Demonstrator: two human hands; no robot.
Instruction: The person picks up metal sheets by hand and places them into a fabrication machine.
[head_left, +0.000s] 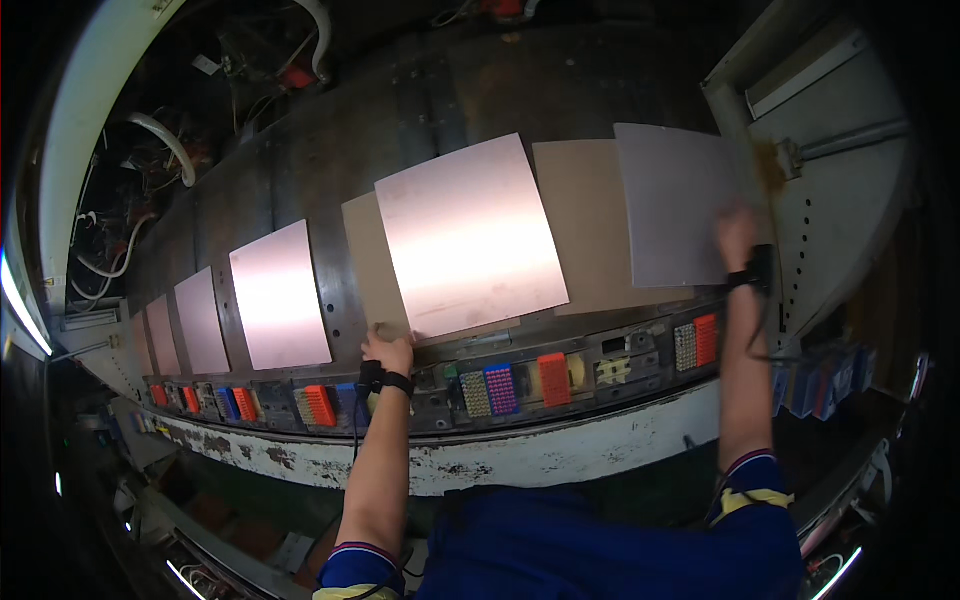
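My left hand (388,350) rests at the lower left corner of a shiny copper-coloured sheet (475,240), its thumb and fingers apart. That sheet lies over a brown board (370,235), which shows along its left side. At the right, my right hand (737,238) is over the right edge of a greyish sheet (675,205); motion blurs its fingers, so its grip is unclear. Beneath the greyish sheet lies another brown board (580,230), visible to its left. Both wrists wear dark straps with small black devices.
More copper-coloured sheets (280,295) lie in a row to the left on the dark machine bed (450,95). Along its front edge sit red, blue and grey block trays (501,389). A worn white rail (560,450) runs nearest me. Pale machine frames (815,210) stand at both ends.
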